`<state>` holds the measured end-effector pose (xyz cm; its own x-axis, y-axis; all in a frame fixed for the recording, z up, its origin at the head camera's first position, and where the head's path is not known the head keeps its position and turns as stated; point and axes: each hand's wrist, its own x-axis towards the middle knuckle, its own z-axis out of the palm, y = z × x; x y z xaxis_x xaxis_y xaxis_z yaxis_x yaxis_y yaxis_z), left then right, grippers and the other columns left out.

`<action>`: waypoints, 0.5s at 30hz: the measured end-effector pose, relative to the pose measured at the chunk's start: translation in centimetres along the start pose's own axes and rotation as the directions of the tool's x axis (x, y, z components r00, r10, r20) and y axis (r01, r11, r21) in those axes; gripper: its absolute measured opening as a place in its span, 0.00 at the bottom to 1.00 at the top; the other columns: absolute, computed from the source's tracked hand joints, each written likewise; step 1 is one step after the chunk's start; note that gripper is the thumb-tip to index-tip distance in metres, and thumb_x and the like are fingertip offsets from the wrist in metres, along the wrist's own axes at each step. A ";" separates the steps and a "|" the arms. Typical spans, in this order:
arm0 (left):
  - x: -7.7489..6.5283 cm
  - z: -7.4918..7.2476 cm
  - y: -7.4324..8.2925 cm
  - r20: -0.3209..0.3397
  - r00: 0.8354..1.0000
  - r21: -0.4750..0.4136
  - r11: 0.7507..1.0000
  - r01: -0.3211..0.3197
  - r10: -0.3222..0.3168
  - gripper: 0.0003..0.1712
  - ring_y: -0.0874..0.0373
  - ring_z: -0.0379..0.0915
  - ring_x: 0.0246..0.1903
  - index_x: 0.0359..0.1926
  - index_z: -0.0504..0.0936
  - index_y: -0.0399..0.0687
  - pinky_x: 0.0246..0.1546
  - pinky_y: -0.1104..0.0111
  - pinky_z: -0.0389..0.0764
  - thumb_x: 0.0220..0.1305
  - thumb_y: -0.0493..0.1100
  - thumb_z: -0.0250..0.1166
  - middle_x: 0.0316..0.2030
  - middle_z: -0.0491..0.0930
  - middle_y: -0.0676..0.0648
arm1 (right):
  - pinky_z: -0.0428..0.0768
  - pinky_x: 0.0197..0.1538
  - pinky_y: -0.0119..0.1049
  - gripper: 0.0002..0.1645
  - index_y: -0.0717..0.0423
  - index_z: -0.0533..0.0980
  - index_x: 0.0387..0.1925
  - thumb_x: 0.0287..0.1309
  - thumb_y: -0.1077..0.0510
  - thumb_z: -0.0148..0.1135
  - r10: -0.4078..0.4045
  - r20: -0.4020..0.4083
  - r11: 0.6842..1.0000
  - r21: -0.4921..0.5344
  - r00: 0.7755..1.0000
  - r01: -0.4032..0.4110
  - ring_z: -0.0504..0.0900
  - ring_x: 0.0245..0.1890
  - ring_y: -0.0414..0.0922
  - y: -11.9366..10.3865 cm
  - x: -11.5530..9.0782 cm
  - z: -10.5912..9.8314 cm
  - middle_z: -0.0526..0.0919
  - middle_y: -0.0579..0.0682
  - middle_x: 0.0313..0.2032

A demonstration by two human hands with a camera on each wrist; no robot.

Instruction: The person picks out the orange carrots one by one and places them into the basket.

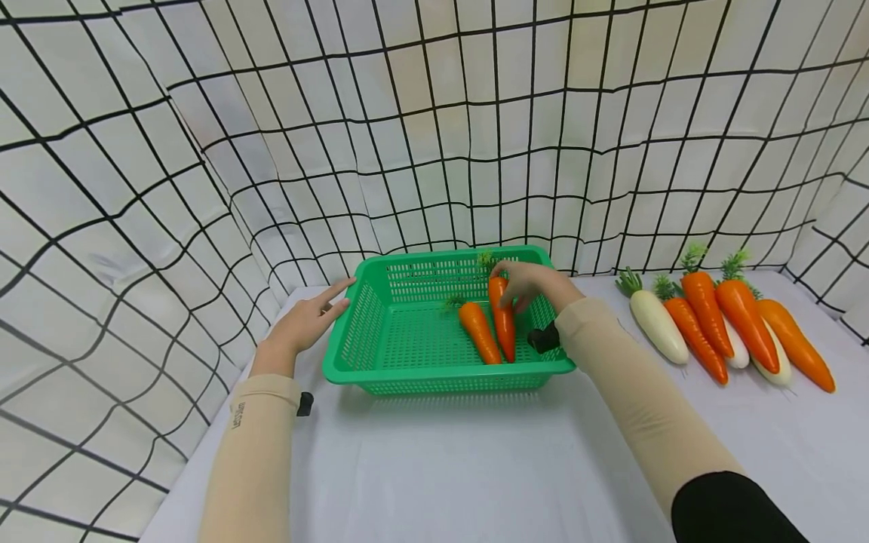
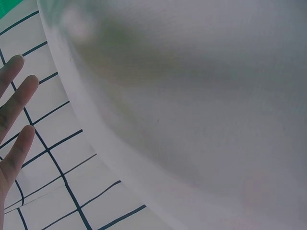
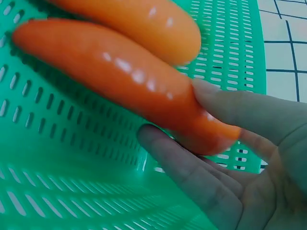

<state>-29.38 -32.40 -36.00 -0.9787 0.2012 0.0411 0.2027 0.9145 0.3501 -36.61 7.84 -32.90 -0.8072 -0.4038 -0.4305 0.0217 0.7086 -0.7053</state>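
Observation:
A green plastic basket [image 1: 434, 377] with slotted walls stands on the white-covered table. Inside it, toward the right, my right hand [image 1: 528, 286] grips an orange carrot [image 1: 505, 324] near its leafy end. The right wrist view shows the thumb and fingers around the thick end of this carrot [image 3: 110, 72]. Just left of it lies a second orange carrot [image 1: 480, 333] with green leaves. My left hand [image 1: 302, 320] is at the basket's left rim, fingers extended and fingertips at the edge. In the left wrist view, only some spread fingers [image 2: 19, 108] show.
Right of the basket lies a group of several vegetables: a white radish [image 1: 658, 326], orange carrots [image 1: 747, 317] and other white radishes partly covered by them. Black netting [image 1: 468, 143] over white cloth rises behind and at the left side of the table.

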 end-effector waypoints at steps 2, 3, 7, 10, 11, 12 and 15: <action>0.0 0.0 0.0 -0.001 1.000 -0.001 1.000 0.000 0.000 0.39 0.29 0.72 0.61 0.82 0.52 0.60 0.54 0.34 0.73 0.79 0.69 0.39 0.64 0.73 0.28 | 0.85 0.51 0.45 0.38 0.59 0.58 0.75 0.68 0.70 0.61 0.010 0.027 1.000 -0.007 1.000 -0.010 0.85 0.45 0.57 0.0 0.0 0.1 0.65 0.68 0.65; 0.0 0.0 0.0 -0.002 1.000 -0.003 1.000 -0.001 0.001 0.39 0.29 0.72 0.61 0.82 0.52 0.60 0.54 0.33 0.73 0.79 0.69 0.39 0.64 0.73 0.28 | 0.85 0.51 0.44 0.38 0.59 0.58 0.75 0.69 0.70 0.61 0.014 0.037 1.000 -0.010 0.999 -0.014 0.85 0.46 0.57 0.0 -0.1 0.2 0.64 0.68 0.66; 0.0 0.1 0.0 0.000 1.000 -0.004 1.000 -0.002 0.002 0.39 0.29 0.72 0.60 0.83 0.51 0.62 0.54 0.34 0.73 0.79 0.69 0.39 0.65 0.73 0.28 | 0.85 0.49 0.43 0.36 0.61 0.61 0.74 0.69 0.70 0.61 0.043 0.051 0.998 -0.043 0.998 -0.041 0.87 0.45 0.56 0.0 0.0 0.4 0.68 0.68 0.65; 0.0 0.1 0.0 0.001 1.000 -0.004 1.000 -0.004 0.004 0.39 0.29 0.73 0.60 0.83 0.51 0.63 0.54 0.34 0.73 0.79 0.69 0.39 0.64 0.73 0.27 | 0.86 0.48 0.42 0.33 0.62 0.64 0.72 0.69 0.69 0.62 0.060 0.039 0.994 -0.090 0.997 -0.057 0.88 0.43 0.55 0.0 0.0 0.6 0.75 0.66 0.61; 0.0 0.1 0.0 0.000 1.000 -0.006 1.000 -0.005 0.005 0.39 0.29 0.73 0.60 0.83 0.51 0.62 0.54 0.34 0.73 0.79 0.69 0.39 0.64 0.73 0.27 | 0.86 0.47 0.41 0.32 0.62 0.65 0.71 0.69 0.69 0.62 0.065 0.036 0.992 -0.109 0.997 -0.061 0.88 0.43 0.54 0.0 0.1 0.6 0.77 0.65 0.59; 0.0 0.1 0.0 -0.001 1.000 -0.006 1.000 -0.005 0.005 0.39 0.29 0.73 0.60 0.83 0.51 0.62 0.53 0.34 0.74 0.79 0.69 0.39 0.63 0.73 0.27 | 0.86 0.47 0.41 0.31 0.62 0.66 0.70 0.69 0.69 0.62 0.067 0.032 0.991 -0.119 0.997 -0.063 0.88 0.42 0.54 0.0 0.1 0.6 0.78 0.64 0.58; 0.0 0.0 0.0 -0.005 1.000 -0.005 1.000 -0.004 0.004 0.39 0.29 0.73 0.59 0.82 0.52 0.61 0.53 0.34 0.74 0.79 0.69 0.39 0.63 0.74 0.27 | 0.86 0.46 0.40 0.29 0.61 0.69 0.69 0.69 0.67 0.63 0.068 0.026 0.986 -0.152 0.997 -0.064 0.88 0.41 0.52 0.0 0.1 0.6 0.80 0.61 0.56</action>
<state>-29.33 -32.39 -36.03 -0.9781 0.2028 0.0470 0.2061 0.9119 0.3550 -36.31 7.44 -33.25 -0.7884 -0.3691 -0.4921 -0.0165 0.8124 -0.5829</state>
